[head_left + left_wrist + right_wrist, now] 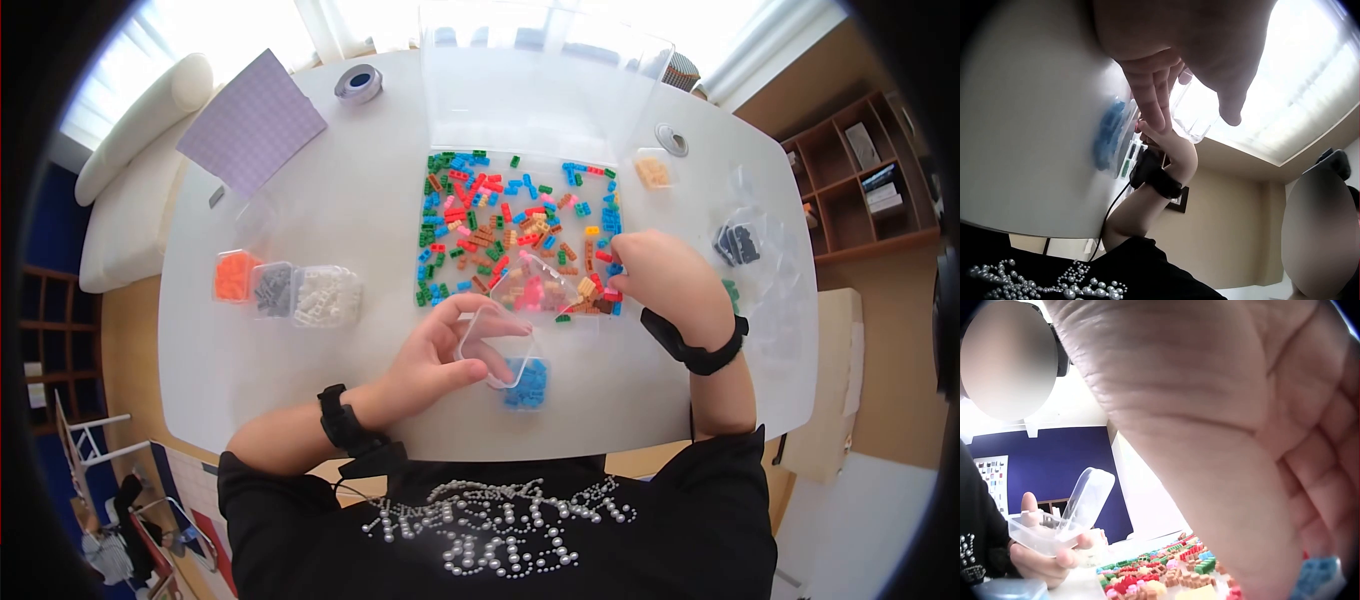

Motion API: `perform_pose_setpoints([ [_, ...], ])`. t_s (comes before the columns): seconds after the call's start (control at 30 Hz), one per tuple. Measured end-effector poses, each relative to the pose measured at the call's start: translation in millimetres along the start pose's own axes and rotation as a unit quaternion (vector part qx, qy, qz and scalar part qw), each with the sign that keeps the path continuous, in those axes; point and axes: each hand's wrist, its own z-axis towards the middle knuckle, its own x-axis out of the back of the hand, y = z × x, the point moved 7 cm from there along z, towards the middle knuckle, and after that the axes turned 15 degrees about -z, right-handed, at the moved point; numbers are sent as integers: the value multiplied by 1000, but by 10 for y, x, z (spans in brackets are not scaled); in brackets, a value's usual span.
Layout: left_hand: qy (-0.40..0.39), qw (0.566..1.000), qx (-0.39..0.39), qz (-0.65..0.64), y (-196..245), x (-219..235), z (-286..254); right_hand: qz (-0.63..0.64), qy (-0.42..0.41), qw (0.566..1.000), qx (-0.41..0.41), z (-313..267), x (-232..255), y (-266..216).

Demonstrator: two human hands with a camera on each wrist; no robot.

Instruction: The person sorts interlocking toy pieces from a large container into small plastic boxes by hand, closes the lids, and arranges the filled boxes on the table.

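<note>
My left hand (pixel 425 360) grips a small clear box (pixel 497 347) with its lid raised, fingers and thumb around its sides. In the right wrist view, no bricks show in this clear box (pixel 1044 532). Mixed small bricks (pixel 480 235) fill a large clear tray beyond it. My right hand (pixel 675 285) reaches down at the tray's right side, fingers curled among the bricks. Blue bricks (pixel 1317 575) show by its fingers in the right wrist view; whether it pinches one is hidden. A box of blue bricks (pixel 525 385) sits just below the left hand.
Boxes of orange bricks (pixel 233 276), grey bricks (pixel 273 289) and white bricks (pixel 327 297) stand at the left. A box of tan bricks (pixel 653 171) and dark bricks (pixel 738 245) lie at the right. A purple sheet (pixel 253 122) and a tape roll (pixel 358 84) are at the back left.
</note>
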Motion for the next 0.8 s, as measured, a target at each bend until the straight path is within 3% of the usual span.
perform_pose_setpoints([
  [0.17, -3, 1000, 1, -1, -1, -8, 17, 22, 50, 998, 21, -8, -27, 22],
  [0.47, 16, 1000, 0, 17, -14, 8, 21, 1, 7, 1000, -24, 158, -29, -42],
  [0.67, 37, 998, 4, 41, -7, 20, 21, 25, 51, 998, 8, 141, -9, -148],
  [0.8, 33, 999, 6, 41, -1, 13, 26, 48, 21, 999, -1, 157, -25, -143],
])
